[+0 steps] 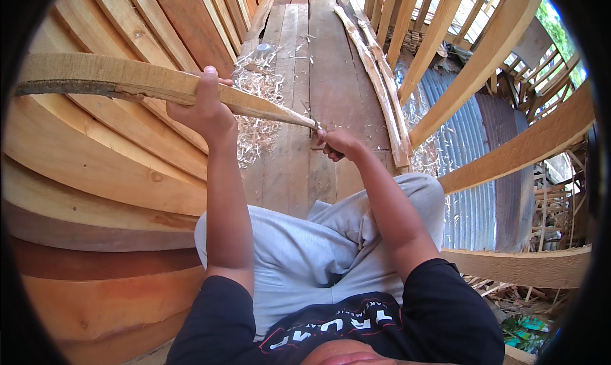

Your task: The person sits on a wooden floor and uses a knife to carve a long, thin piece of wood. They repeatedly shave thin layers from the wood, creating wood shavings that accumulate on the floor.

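A long pale wooden strip (pixel 140 77) runs from the far left toward the middle, tapering to a narrow whittled tip. My left hand (pixel 205 110) is closed around it, thumb on top, partway along its length. Close to the tip, my right hand (pixel 340 143) is in a fist around what looks like a small knife (pixel 316 122). Its slim blade sits against or right beside the wood's end; most of the handle is hidden by my fingers.
Curled wood shavings (pixel 258 120) lie on the plank floor (pixel 289 180), below the strip. Stacked boards (pixel 95 155) lean along the left. Two long bark-edged sticks (pixel 375 78) lie on the right, beside upright wooden slats (pixel 487 59). Corrugated metal sheets (pixel 471 155) show beyond the slats.
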Available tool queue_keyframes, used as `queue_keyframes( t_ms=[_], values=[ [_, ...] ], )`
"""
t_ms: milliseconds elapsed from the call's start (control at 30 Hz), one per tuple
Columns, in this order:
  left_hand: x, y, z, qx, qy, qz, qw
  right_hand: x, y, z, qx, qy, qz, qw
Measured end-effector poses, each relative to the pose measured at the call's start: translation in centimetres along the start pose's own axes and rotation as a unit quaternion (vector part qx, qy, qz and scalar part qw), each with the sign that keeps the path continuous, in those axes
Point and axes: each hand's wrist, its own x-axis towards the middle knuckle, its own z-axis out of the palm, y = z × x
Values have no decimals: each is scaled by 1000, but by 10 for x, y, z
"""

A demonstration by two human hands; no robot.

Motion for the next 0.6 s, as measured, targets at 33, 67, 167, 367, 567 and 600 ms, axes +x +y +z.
queue_keyframes(
  t_ms=[33,67,167,367,567,600],
  values=[
    [1,-2,0,-3,3,-10,1000,-3,-3,0,-19,5,-14,1000],
    [1,-5,-2,-2,-6,-10,1000,-7,-5,4,-33,6,-26,999],
    [-2,-14,-1,-7,-27,-8,1000,-20,-17,6,-46,65,-30,996],
    [-11,-32,4,-27,-74,7,997,-15,-20,-4,-102,194,39,975],
    [1,-2,11,-23,-52,-8,998,-8,-36,11,-121,164,-13,979],
    [2,6,12,-15,-57,-4,998,-15,-45,17,-98,146,-12,984]
  ],
)
